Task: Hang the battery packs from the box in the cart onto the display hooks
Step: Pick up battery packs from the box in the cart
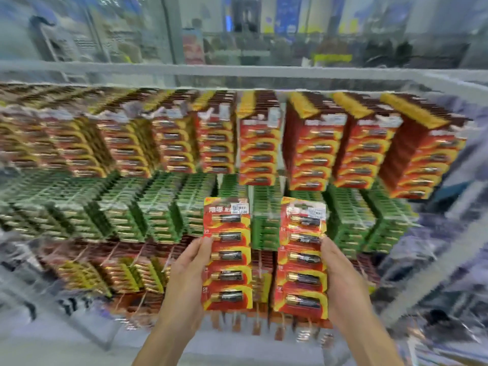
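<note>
Blurred shop fittings lie beyond a white top rail (237,72) of a display rack packed with hanging battery cards.

On the left hand (190,265), the thumb (206,244) lies on the front of the left edge of a red-and-yellow blister card of five batteries (228,254). The other fingers are hidden behind the card, so the hand pinches it by that edge. This card stands upright, face to the camera, with a white price sticker (239,208) at its top right corner.

On the right hand (340,276), the thumb (326,247) presses the right edge of a second red-and-yellow five-battery card (303,257), with the fingers again out of sight behind it. That card tilts slightly and carries its own white price label (317,211) near the top. The two cards are held side by side with a narrow gap between them, in front of the middle of the rack. Whether either card touches a hook cannot be told.

Both bare forearms rise from the bottom edge of the view.

Behind the held cards, thick rows of matching red-and-yellow packs (311,151) fill the upper row. Green battery packs (158,207) fill the row below, and red-and-gold packs (118,273) hang lowest. The edges of the view are smeared with motion blur.
</note>
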